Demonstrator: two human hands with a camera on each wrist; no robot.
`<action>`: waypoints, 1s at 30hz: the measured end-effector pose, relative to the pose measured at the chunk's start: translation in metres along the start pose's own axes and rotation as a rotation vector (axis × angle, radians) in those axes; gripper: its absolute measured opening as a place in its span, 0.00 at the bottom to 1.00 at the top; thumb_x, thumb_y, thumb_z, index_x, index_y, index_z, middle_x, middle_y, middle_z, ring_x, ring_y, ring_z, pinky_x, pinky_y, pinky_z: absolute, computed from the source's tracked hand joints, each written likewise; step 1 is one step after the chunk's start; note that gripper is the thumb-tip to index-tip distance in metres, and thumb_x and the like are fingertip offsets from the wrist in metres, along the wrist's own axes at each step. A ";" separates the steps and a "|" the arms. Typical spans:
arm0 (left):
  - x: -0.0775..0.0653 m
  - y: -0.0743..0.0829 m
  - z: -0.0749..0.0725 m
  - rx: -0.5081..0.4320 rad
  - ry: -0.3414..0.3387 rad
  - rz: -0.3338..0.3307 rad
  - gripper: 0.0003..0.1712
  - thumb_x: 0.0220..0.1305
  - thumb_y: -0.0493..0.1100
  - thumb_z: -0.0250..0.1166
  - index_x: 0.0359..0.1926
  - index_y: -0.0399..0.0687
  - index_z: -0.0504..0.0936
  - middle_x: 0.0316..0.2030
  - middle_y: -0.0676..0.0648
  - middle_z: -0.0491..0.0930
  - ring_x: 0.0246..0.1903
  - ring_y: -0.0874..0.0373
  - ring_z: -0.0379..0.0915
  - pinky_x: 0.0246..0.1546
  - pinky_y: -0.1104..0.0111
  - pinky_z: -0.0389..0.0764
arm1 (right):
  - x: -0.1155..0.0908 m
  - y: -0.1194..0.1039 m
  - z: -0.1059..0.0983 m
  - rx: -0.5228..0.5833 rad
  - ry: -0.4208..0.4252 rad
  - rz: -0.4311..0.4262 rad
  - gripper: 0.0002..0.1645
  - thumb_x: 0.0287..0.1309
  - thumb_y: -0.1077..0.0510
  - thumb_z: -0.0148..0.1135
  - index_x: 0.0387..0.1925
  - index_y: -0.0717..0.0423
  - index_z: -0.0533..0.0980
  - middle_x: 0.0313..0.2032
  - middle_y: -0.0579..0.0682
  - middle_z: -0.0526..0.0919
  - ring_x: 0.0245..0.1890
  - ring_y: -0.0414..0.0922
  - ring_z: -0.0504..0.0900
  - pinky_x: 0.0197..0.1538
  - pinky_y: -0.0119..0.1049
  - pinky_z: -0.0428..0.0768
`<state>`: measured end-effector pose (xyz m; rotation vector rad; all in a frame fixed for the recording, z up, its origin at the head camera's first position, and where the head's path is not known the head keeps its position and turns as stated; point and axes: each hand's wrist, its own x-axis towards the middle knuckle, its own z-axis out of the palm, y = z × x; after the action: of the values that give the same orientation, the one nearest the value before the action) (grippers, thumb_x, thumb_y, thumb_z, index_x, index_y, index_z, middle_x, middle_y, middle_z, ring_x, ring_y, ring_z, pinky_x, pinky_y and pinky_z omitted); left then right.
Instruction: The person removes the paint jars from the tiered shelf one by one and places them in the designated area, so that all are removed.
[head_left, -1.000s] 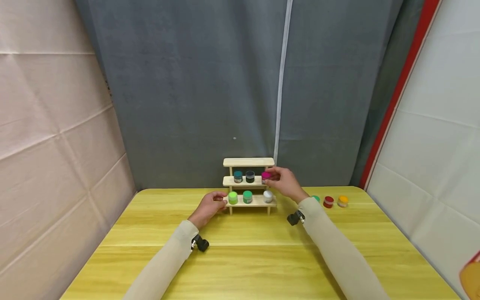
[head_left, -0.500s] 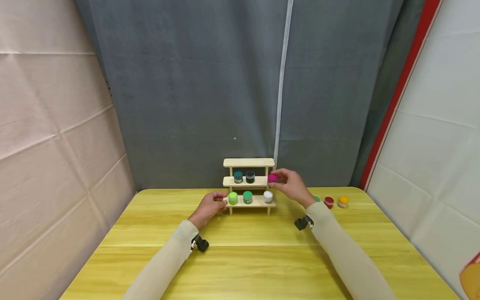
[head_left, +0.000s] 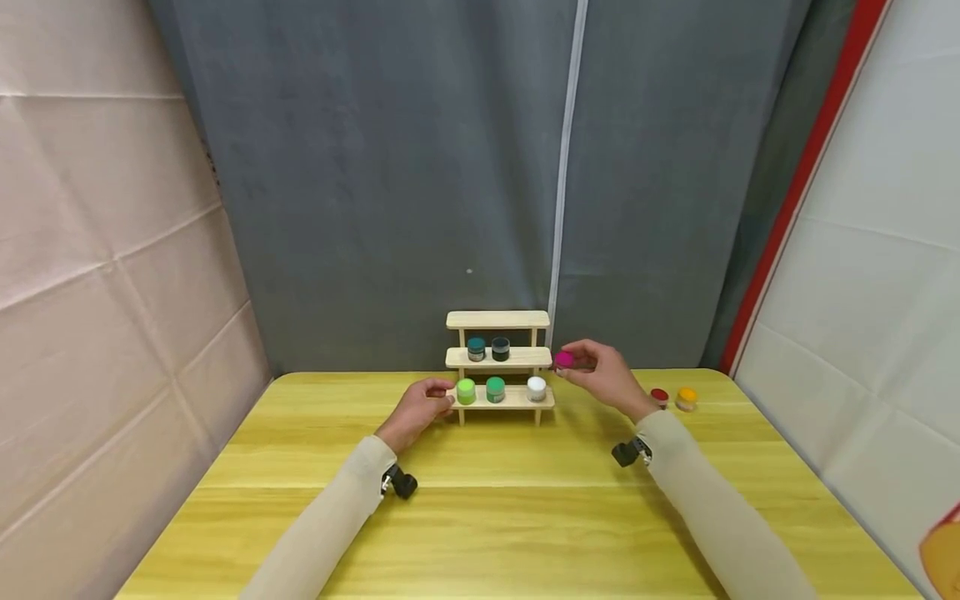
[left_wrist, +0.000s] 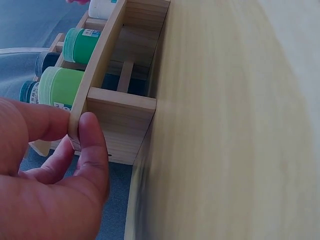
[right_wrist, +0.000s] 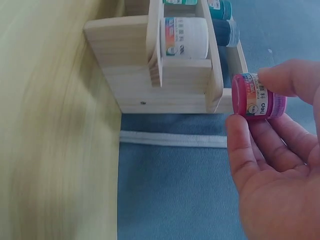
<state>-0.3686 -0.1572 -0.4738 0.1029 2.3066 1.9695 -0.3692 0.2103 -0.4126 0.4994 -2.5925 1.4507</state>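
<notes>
A three-step wooden rack (head_left: 498, 320) stands at the back of the table. My left hand (head_left: 412, 412) pinches the left end of its bottom shelf between thumb and fingers. My right hand (head_left: 609, 380) holds a magenta paint jar (right_wrist: 254, 95) by thumb and fingers, in the air just off the right end of the middle shelf. On the bottom shelf sit a light green jar (left_wrist: 64, 86), a green jar (head_left: 496, 389) and a white jar (right_wrist: 185, 38). The middle shelf bears a teal jar (head_left: 476, 349) and a dark jar (head_left: 500, 349) toward its left.
A red jar (head_left: 659, 397) and a yellow jar (head_left: 686, 399) stand on the wooden table (head_left: 495, 533), to the right behind my right wrist. A grey curtain (head_left: 375, 208) hangs right behind the table's back edge.
My right hand has moved right with the magenta jar, from over the middle shelf's right end to beyond it. The left hand keeps its hold on the rack.
</notes>
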 end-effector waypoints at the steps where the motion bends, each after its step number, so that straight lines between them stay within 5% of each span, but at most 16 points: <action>1: 0.000 0.000 0.000 0.002 -0.001 0.002 0.19 0.72 0.32 0.64 0.62 0.36 0.79 0.48 0.41 0.76 0.42 0.54 0.79 0.57 0.54 0.87 | -0.001 0.002 -0.002 -0.006 0.002 0.000 0.26 0.66 0.52 0.74 0.62 0.53 0.80 0.53 0.55 0.88 0.52 0.52 0.86 0.49 0.37 0.86; 18: 0.000 -0.003 -0.001 0.018 -0.007 -0.005 0.19 0.72 0.32 0.64 0.62 0.36 0.80 0.48 0.41 0.76 0.43 0.54 0.81 0.54 0.59 0.88 | -0.024 0.030 -0.022 -0.091 0.018 0.008 0.29 0.67 0.50 0.73 0.65 0.55 0.77 0.58 0.57 0.86 0.57 0.57 0.85 0.53 0.40 0.89; 30: -0.002 -0.003 -0.001 0.019 -0.006 0.007 0.19 0.72 0.32 0.64 0.61 0.35 0.80 0.48 0.40 0.78 0.42 0.52 0.81 0.54 0.56 0.88 | -0.038 0.041 -0.036 -0.131 0.013 0.039 0.25 0.67 0.51 0.73 0.62 0.53 0.79 0.54 0.54 0.87 0.54 0.54 0.85 0.49 0.29 0.85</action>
<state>-0.3664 -0.1585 -0.4766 0.1189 2.3252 1.9481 -0.3497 0.2685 -0.4366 0.4233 -2.6789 1.2794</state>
